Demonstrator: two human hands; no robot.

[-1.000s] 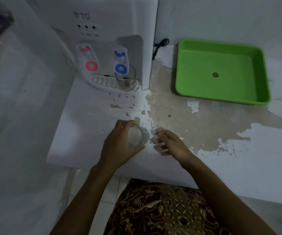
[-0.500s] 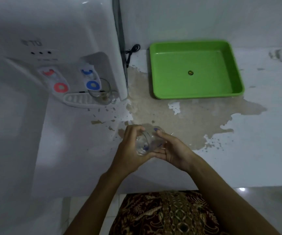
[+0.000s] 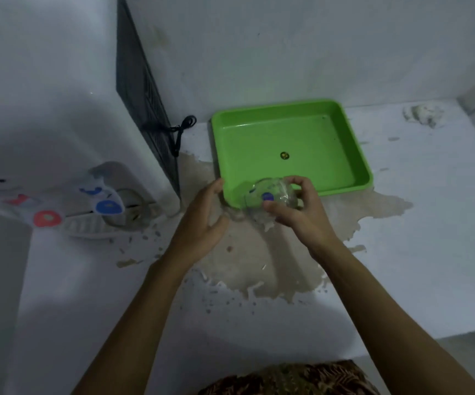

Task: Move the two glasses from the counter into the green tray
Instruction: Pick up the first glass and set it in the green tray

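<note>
1. Nearest: the person's forearms reach forward over the counter (image 3: 401, 252), whose white coating has peeled around a bare patch.
2. The left hand (image 3: 202, 220) is relaxed with fingers loosely spread, gripping nothing, just beside the glass.
3. The right hand (image 3: 296, 206) is clamped on a clear glass (image 3: 270, 195), thumb below and fingers over the top. The glass lies tilted on its side, over the near rim of the green tray (image 3: 356, 155).
4. Risk: this sideways one-hand hold could slip, or the glass could knock the rim on lowering.
5. Farther left, the second glass (image 3: 129, 208) appears to stand under the dispenser (image 3: 59, 109); its outline is faint.
</note>
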